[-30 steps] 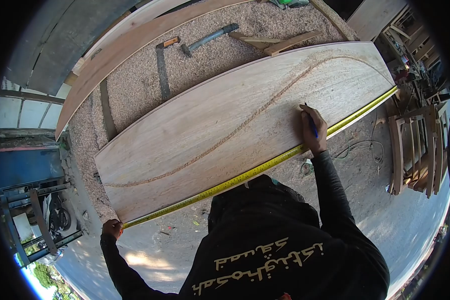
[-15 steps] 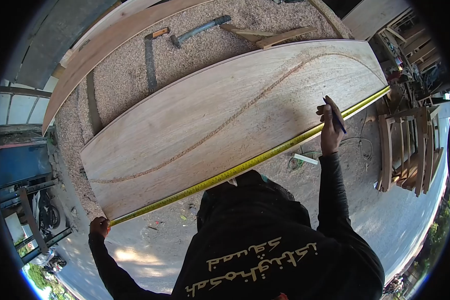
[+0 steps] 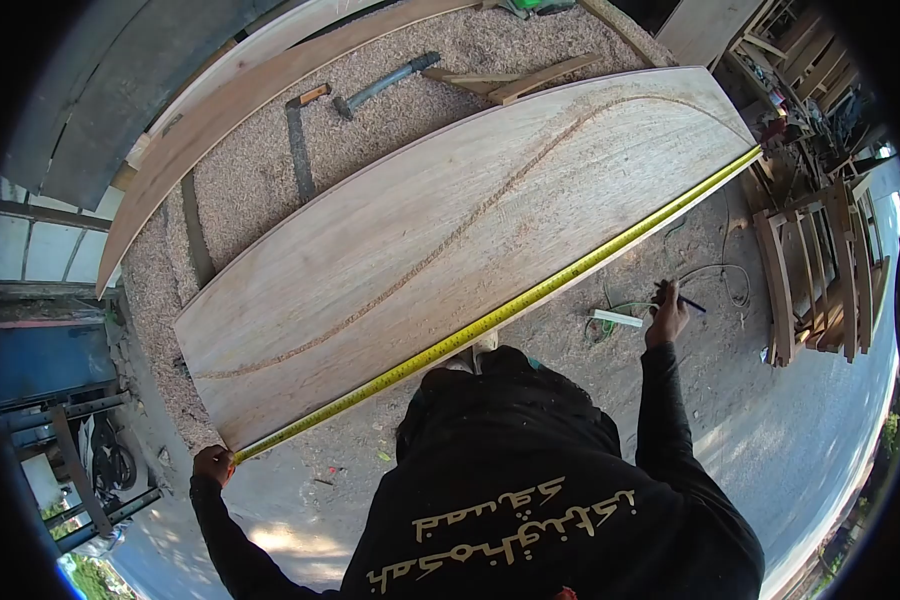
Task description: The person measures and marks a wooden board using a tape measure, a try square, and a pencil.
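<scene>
Off the board's near edge now, my right hand [image 3: 668, 318] has swung away from the wood since the earlier frames, where it was over the board [image 3: 470, 240] and then the tape. I have it over the floor [image 3: 560, 385] at the right, its fingers closed on a dark pen [image 3: 692, 304]. My left hand [image 3: 213, 464], at the board's near left corner, is clamped on the end of the yellow measuring tape [image 3: 475, 330]. That tape lies along the whole near edge, up to the right-hand corner.

Between my right hand and the board, a white block [image 3: 616, 318] lies on the floor among green cord [image 3: 610, 300]. Slatted wooden frames [image 3: 825, 270] stand farther right. Across the board I see a curving, rough brown line [image 3: 465, 225]. Past its far edge, wood shavings [image 3: 240, 185] spread beneath a tool with an orange-brown handle [image 3: 300, 140], a hammer [image 3: 385, 85] and some wooden strips [image 3: 545, 78]. A long curved plank [image 3: 185, 155] runs along the far left side of the shavings.
</scene>
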`<action>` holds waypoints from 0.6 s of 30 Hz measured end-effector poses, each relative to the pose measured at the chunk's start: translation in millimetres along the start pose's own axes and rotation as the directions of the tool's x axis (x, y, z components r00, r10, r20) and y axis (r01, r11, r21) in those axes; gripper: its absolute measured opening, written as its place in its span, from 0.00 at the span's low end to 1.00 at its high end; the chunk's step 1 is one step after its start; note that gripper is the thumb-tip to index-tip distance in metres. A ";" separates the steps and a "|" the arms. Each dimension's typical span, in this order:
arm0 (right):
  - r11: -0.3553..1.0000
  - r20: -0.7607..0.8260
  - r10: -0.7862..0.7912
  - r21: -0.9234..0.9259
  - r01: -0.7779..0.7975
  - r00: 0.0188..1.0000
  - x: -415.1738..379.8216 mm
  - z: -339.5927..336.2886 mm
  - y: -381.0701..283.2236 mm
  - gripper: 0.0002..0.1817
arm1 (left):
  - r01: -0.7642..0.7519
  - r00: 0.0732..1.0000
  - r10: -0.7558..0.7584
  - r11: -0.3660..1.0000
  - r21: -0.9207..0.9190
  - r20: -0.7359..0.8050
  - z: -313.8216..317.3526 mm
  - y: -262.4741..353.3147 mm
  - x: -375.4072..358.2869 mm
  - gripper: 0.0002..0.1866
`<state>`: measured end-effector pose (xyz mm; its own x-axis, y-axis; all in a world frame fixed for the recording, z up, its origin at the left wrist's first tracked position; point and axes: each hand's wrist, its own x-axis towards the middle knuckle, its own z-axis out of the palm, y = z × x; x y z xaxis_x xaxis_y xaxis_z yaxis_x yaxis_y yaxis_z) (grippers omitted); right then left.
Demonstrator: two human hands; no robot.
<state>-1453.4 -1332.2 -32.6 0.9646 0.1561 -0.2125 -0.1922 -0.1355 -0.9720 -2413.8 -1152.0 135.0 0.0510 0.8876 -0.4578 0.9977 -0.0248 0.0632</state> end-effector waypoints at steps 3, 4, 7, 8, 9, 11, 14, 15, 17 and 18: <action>0.938 0.037 0.274 -0.233 -0.259 0.961 -28.9 -40.4 96.6 0.20 | -0.001 1.000 0.000 0.997 -0.073 -0.008 1.7 -1.8 -1.2 0.12; 0.917 0.072 0.339 -0.248 -0.313 0.938 -43.4 -56.3 132.2 0.20 | 0.001 1.000 -0.002 0.997 -0.078 -0.016 1.5 -2.1 -3.3 0.12; 0.685 0.156 0.543 -0.650 -0.328 0.825 -94.2 -102.3 194.4 0.18 | -0.024 0.997 0.018 0.996 -0.081 -0.075 5.2 1.6 -1.5 0.12; 0.623 0.259 0.497 -0.771 -0.132 0.828 -111.4 -110.1 193.2 0.20 | -0.026 0.997 0.023 0.999 -0.046 -0.070 4.0 2.2 -1.7 0.12; 0.528 0.361 0.466 -0.846 0.074 0.808 -126.4 -118.6 189.9 0.22 | -0.028 0.998 0.028 1.000 -0.011 -0.059 2.3 3.2 -3.4 0.12; 0.442 0.490 0.461 -0.850 0.287 0.740 -125.2 -138.7 221.6 0.21 | 0.074 0.997 -0.072 0.995 -0.069 0.032 -7.4 16.2 -5.2 0.12; 0.569 0.626 0.414 -0.745 0.348 0.661 -129.8 -154.6 221.3 0.20 | -0.013 1.000 0.011 0.998 -0.055 -0.021 5.6 -10.5 3.5 0.12; 0.654 0.482 0.518 -0.756 0.035 0.707 -139.2 -146.1 196.8 0.20 | -0.067 0.996 0.062 0.996 -0.063 -0.065 9.3 -13.7 6.1 0.12; 0.688 0.315 0.602 -0.672 -0.276 0.733 -142.7 -134.8 165.1 0.20 | -0.044 0.998 0.040 0.995 -0.093 -0.038 4.2 -9.8 5.7 0.12; 0.716 0.304 0.558 -0.647 -0.263 0.772 -136.2 -137.8 160.6 0.17 | -0.075 0.996 0.073 0.996 -0.048 -0.045 4.6 -12.0 6.7 0.12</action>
<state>-1590.8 -1510.1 -145.9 0.5827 0.3425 -0.7370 -0.2743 -0.7708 -0.5751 -2425.3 -1147.9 127.1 0.1219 0.9030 -0.4119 0.9877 -0.0697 0.1397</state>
